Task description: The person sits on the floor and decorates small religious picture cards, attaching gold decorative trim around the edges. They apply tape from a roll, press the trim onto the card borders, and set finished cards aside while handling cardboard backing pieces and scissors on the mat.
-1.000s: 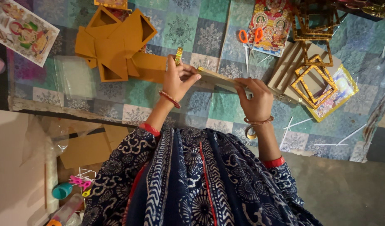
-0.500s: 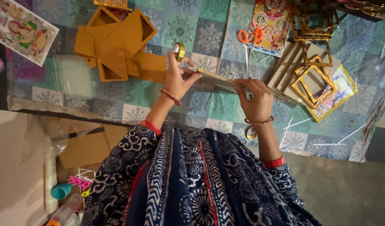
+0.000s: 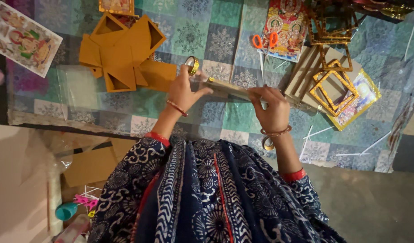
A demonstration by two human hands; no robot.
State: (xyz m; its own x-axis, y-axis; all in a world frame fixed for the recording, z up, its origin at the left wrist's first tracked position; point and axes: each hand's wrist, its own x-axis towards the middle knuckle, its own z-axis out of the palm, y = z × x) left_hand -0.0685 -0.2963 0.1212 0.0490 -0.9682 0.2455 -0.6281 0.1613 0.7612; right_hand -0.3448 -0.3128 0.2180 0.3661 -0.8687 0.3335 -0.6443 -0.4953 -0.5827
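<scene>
My left hand (image 3: 185, 90) holds a small roll of gold tape (image 3: 192, 64) and stretches a strip from it along the edge of a flat cardboard piece (image 3: 229, 87). My right hand (image 3: 272, 108) grips that same cardboard piece at its right side, holding it edge-on above a patterned quilt (image 3: 225, 31). Both wrists wear bangles. My dark blue patterned clothing fills the lower middle of the view.
Brown cardboard frame backs (image 3: 121, 49) lie piled at the upper left, beside a printed picture (image 3: 25, 38). Orange-handled scissors (image 3: 264, 41) rest on another picture. Gold-edged frames (image 3: 335, 83) stack at the right. Cardboard sheets (image 3: 88, 164) and a teal pot (image 3: 65, 210) sit at lower left.
My left hand has lifted the tape roll up and left, pulling more tape off along the cardboard edge. The right hand has stayed gripping the cardboard.
</scene>
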